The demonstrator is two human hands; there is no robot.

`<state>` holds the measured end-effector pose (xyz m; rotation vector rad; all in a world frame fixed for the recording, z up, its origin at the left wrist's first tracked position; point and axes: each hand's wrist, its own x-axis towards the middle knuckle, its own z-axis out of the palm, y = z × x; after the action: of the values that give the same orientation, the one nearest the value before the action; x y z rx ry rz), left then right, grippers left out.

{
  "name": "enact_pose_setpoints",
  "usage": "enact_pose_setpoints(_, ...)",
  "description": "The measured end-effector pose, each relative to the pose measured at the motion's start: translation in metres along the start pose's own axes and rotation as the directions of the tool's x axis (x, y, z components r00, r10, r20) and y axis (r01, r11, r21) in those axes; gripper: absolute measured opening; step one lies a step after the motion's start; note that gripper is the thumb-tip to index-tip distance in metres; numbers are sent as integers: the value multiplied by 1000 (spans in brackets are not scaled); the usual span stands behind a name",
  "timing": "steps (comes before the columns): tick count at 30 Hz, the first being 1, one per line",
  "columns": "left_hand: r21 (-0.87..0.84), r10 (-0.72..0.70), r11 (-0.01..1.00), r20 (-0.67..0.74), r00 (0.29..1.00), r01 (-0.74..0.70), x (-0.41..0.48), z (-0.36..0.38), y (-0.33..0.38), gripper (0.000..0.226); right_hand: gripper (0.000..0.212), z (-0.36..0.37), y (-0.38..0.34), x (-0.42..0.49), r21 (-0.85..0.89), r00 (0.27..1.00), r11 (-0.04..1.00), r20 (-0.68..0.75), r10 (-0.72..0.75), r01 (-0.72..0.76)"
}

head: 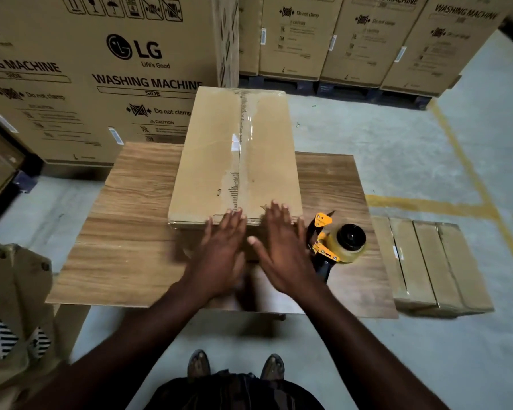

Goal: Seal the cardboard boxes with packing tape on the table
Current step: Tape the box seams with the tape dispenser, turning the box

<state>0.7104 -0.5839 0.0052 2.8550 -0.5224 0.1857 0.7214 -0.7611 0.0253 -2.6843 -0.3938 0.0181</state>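
A long cardboard box (214,149) lies on the wooden table (122,232), its flaps closed and a strip of clear tape running along the centre seam. My left hand (219,250) and my right hand (282,247) are side by side with straight fingers at the box's near edge, fingertips on the top by the seam. Neither hand holds anything. A yellow and black tape dispenser (335,244) with a roll of tape lies on the table just right of my right hand.
A taped cardboard box (436,267) lies on the concrete floor right of the table. Large washing machine cartons (101,72) stand behind and to the left, more (367,39) at the back right. Another carton (12,306) stands at my near left.
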Motion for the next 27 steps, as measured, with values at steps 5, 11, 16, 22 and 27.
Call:
enact_pose_setpoints(5, 23, 18, 1000, 22, 1000, -19, -3, 4, -17, 77, 72, 20, 15, -2, -121, 991, 984, 43, -123, 128)
enact_pose_setpoints(11, -25, -149, 989, -84, 985, 148, -41, -12, -60, 69, 66, 5, 59, -21, -126, 997, 990, -17, -71, 68)
enact_pose_setpoints(16, -71, -168, 984, -95, 981, 162, -22, -6, -14, 60, 69, 3, 34, -12, -15, 995, 997, -58, -76, 75)
enact_pose_setpoints(22, -49, -119, 992, 14, 993, 119, -5, 3, 13, 63, 64, 10, 39, -7, 25, 958, 958, -13, -286, 286)
enact_pose_setpoints(27, -36, -271, 962, -30, 962, 270, -39, -15, -27, 65, 47, 2, 88, -14, 192, 935, 928, -222, -275, 318)
